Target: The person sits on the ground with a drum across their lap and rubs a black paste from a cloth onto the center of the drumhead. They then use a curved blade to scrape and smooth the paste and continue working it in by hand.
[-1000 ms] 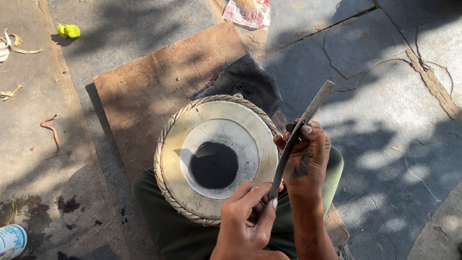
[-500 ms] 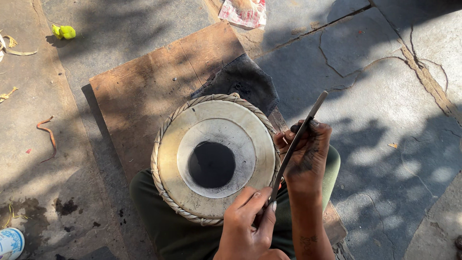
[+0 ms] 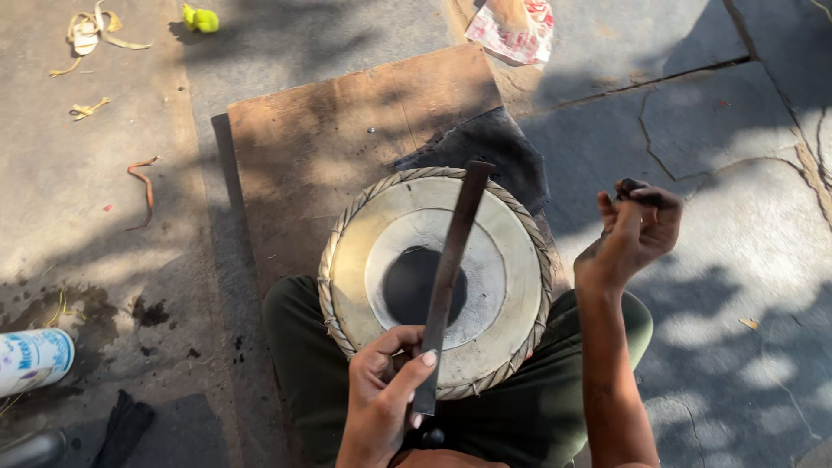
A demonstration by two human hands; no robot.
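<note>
1. Surface: outdoor stone paving, cracked, patchy sun + shade. Brown board lies flat on it; dark cloth on board's far right part.
2. Drum sits upright betw. person's knees, near edge over green trousers, far edge over board and cloth. Pale skin, black centre spot, braided rim all round.
3. L hand closed round lower end of blade; thumb along its flat. Blade is long, dark, narrow, tilted up and away, crossing above drum face; contact w/ skin cannot tell.
4. R hand raised right of drum, clear of rim, fingertips pinched on a small dark bit; what it is, cannot tell.
5. Edges/room: open paving right of R hand and beyond board. Left side more cluttered.
6. Count: 1 drum, 1 blade, 1 board, 1 cloth. Litter: 1 red-white wrapper top, 1 yellow-green scrap, peel bits top left, 1 white can at left edge, dark stain near it.
</note>
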